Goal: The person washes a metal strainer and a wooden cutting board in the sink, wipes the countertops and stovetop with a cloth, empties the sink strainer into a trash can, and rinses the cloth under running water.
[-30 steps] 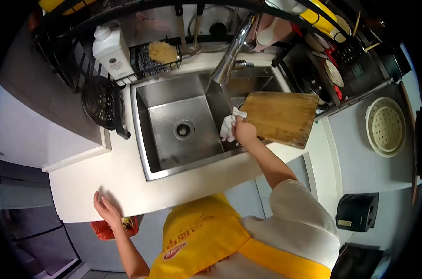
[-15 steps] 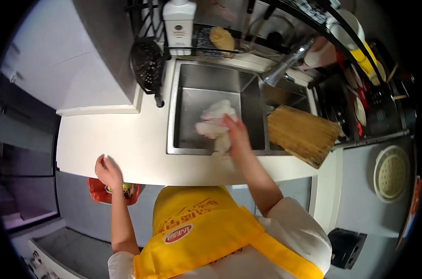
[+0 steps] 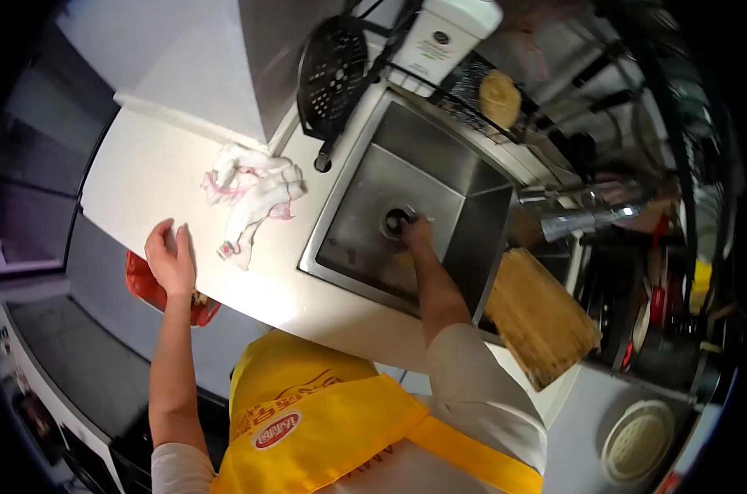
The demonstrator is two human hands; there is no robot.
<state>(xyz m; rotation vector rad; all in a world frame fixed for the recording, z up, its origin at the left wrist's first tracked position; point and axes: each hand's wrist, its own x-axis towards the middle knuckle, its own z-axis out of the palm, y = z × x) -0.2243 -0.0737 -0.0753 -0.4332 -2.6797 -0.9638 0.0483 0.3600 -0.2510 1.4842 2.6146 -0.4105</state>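
Strainer [image 3: 391,215] in sink [image 3: 365,193] floor; probably light, stiff, slippery if wet; best pinched by rim; right hand [image 3: 418,235] at it, cannot tell whether fingers clamp; left hand [image 3: 172,262] empty, fingers apart.

One drain [image 3: 393,219], one cloth [image 3: 258,188], two basins [image 3: 377,181]

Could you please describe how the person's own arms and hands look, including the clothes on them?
The left hand and right hand are bare, with no gloves visible. The forearms are uncovered below short, off-white sleeves. The yellow apron bears darker lettering and a red-and-white oval logo.
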